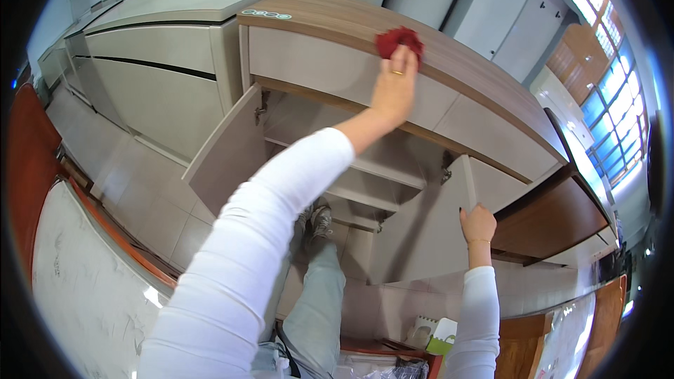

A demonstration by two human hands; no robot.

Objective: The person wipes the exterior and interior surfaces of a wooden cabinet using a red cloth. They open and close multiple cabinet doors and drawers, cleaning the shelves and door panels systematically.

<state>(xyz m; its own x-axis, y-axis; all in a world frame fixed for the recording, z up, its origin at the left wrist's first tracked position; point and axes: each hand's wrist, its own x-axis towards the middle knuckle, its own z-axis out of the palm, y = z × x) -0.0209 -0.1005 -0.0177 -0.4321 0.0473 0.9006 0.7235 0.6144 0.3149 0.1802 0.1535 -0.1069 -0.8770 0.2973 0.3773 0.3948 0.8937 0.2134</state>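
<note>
My left hand (394, 87), with a ring on one finger, presses a crumpled red cloth (395, 41) against the front edge of a wood-grain cabinet top (337, 13). My right hand (479, 225) is curled over the edge of the right cabinet door (421, 231), which stands swung out on its hinges. Opposite it, the left cabinet door (231, 150) is also swung out. Between the two doors, the inside shelves (389, 168) show, partly hidden behind my left arm. Pale drawer fronts (310, 55) run beneath the top.
A cream cabinet (152, 68) stands close on the left. To the right is a dark brown cabinet (553, 221). Behind me are marble-look tabletops (89, 284) and a green-and-white box or pad (441, 338). My shoes (320, 221) are at the cabinet's foot.
</note>
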